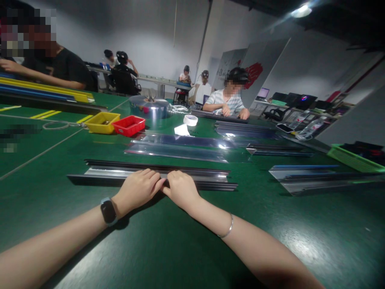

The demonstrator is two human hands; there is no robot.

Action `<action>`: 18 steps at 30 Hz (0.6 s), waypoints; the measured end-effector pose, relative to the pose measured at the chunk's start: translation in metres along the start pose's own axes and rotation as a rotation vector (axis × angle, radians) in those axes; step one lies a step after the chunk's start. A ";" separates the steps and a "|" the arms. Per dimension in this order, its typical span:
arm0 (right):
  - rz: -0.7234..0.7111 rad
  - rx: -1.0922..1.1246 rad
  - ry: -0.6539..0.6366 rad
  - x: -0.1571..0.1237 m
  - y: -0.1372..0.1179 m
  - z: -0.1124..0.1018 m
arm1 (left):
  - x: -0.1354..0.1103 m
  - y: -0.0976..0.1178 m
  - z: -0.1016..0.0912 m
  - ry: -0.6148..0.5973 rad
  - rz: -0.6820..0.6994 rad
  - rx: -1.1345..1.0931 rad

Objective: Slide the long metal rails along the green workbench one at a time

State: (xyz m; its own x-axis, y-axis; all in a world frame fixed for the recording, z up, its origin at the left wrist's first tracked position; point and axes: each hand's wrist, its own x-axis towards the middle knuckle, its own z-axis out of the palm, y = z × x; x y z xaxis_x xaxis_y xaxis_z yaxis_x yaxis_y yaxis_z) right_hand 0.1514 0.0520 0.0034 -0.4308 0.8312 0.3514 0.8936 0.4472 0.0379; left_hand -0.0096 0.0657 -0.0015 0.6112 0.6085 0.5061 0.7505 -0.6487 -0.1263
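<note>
A long black channel-shaped profile (96, 180) with a silvery strip (105, 172) along its inside lies crosswise in front of me on the green table (168, 249). Side by side at its middle, my left hand (140, 188) and my right hand (183, 190) are closed on it. Their fingers reach over into the channel, while the thumbs meet at the near edge. The fingertips are partly hidden, so I cannot tell whether they also press the strip.
Beyond lie clear plastic strips (180, 151), a red bin (130, 126), a yellow bin (102, 123), a tape roll (190, 120) and a shiny metal drum (149, 107). More profiles (306, 178) and a green basket (357, 158) are at right. A co-worker (225, 100) handles a strip opposite.
</note>
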 end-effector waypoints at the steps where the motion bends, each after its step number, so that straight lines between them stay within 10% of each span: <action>1: -0.001 0.003 -0.004 0.000 0.000 0.000 | 0.000 0.000 0.000 0.000 0.002 0.001; 18: 0.012 0.004 -0.010 0.000 -0.002 -0.002 | 0.000 0.001 -0.001 0.029 0.009 0.008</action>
State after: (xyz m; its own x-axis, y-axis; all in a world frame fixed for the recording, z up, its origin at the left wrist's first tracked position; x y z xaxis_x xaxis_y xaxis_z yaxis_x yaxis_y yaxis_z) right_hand 0.1498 0.0510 0.0052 -0.4216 0.8397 0.3421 0.8982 0.4385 0.0306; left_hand -0.0093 0.0650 -0.0009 0.6105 0.5893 0.5292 0.7471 -0.6503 -0.1377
